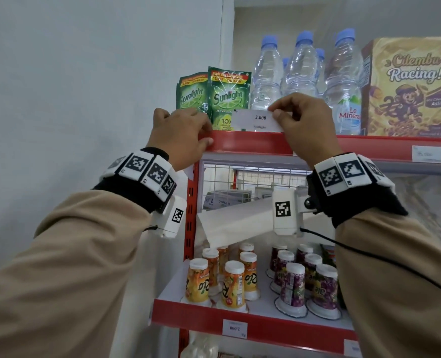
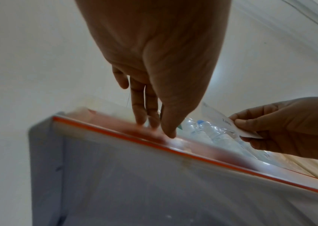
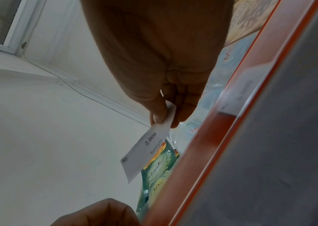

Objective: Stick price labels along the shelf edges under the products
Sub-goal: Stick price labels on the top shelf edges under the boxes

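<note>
A white price label point(image 1: 255, 121) printed "2.000 Sunlight" hangs just above the red top shelf edge point(image 1: 253, 144), in front of green Sunlight sachets point(image 1: 228, 95). My right hand point(image 1: 275, 111) pinches the label's right end between thumb and index finger. The right wrist view shows that pinch point(image 3: 164, 120), with the label point(image 3: 144, 151) slanting down towards a sachet point(image 3: 158, 166). My left hand point(image 1: 207, 134) rests on the shelf edge left of the label. Its straight fingers point(image 2: 140, 119) and thumb touch the edge strip point(image 2: 115, 133).
Water bottles point(image 1: 302, 73) and a Cilembu Racing box point(image 1: 410, 86) stand right of the sachets. One label point(image 1: 427, 153) sits on the top edge at right, another point(image 1: 234, 328) on the lower edge under drink cups point(image 1: 233, 282). A white sheet point(image 1: 234, 223) hangs below my right wrist.
</note>
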